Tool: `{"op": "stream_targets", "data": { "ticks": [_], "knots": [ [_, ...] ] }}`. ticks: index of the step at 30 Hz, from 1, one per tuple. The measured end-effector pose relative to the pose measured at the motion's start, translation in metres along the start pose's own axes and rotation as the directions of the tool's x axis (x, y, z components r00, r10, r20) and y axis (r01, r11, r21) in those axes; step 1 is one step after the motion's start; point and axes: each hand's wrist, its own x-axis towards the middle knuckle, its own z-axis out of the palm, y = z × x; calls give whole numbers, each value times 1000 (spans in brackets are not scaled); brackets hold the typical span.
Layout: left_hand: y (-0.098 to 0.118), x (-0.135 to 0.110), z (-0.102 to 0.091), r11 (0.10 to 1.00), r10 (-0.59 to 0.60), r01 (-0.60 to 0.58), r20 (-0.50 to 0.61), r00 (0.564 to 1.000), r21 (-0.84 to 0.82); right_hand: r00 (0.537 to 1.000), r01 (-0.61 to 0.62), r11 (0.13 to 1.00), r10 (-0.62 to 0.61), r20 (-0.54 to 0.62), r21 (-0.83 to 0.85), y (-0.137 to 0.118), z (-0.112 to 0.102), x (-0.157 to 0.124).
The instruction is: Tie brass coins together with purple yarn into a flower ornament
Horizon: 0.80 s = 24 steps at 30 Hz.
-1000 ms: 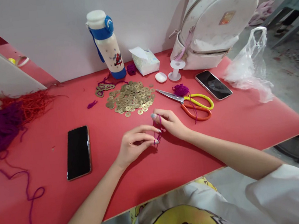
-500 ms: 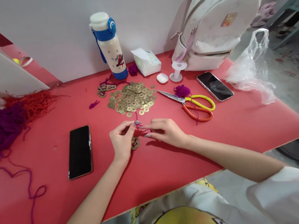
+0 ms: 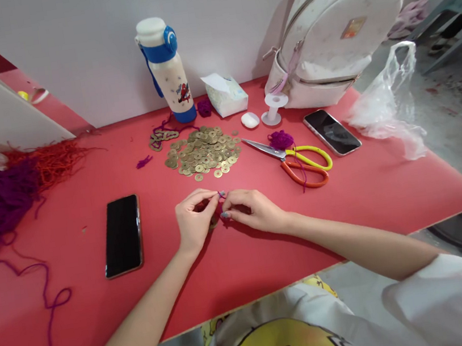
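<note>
Thumb and forefinger of my left hand (image 3: 196,218) pinch a purple cord (image 3: 221,195) at the middle of the red table. Close on its right, my right hand (image 3: 253,210) has its fingers curled together on the same cord, its thumb a little lower. Below the left fingers a brass coin (image 3: 213,223) shows in part, mostly covered by the hand. Beyond both hands lies a heap of brass coins with holes (image 3: 206,150). Several coins strung on purple cord (image 3: 163,138) rest at the heap's back left.
Scissors (image 3: 284,154) and a purple cord ball (image 3: 281,139) lie right of the heap. Phones flank the hands: one at left (image 3: 122,236), one at right (image 3: 332,132). Behind stand a bottle (image 3: 173,83), a tissue pack (image 3: 228,98), a spool (image 3: 274,109) and a backpack (image 3: 324,39).
My left hand has shifted slightly right. My right fingers, stretched out before, are now curled in on the cord. The coin under my left hand is more hidden.
</note>
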Motion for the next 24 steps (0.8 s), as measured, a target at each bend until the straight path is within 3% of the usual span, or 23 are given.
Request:
{"op": "stream_targets", "data": {
  "ticks": [7,10,18,24],
  "knots": [
    [0,1,-2,1000,-1,1,-10,1000,-14,996,-78,980,71,-45,-182,0,1,0],
    [2,-1,-2,999,25,-25,8,1000,-24,999,-44,958,33,-43,-283,4,3,-1],
    [-1,-3,0,996,30,-34,50,998,84,987,143,966,-156,-46,-218,5,0,-2],
    [0,-1,0,973,135,-159,142,981,169,986,75,971,-106,-128,-228,5,-10,1]
  ]
}}
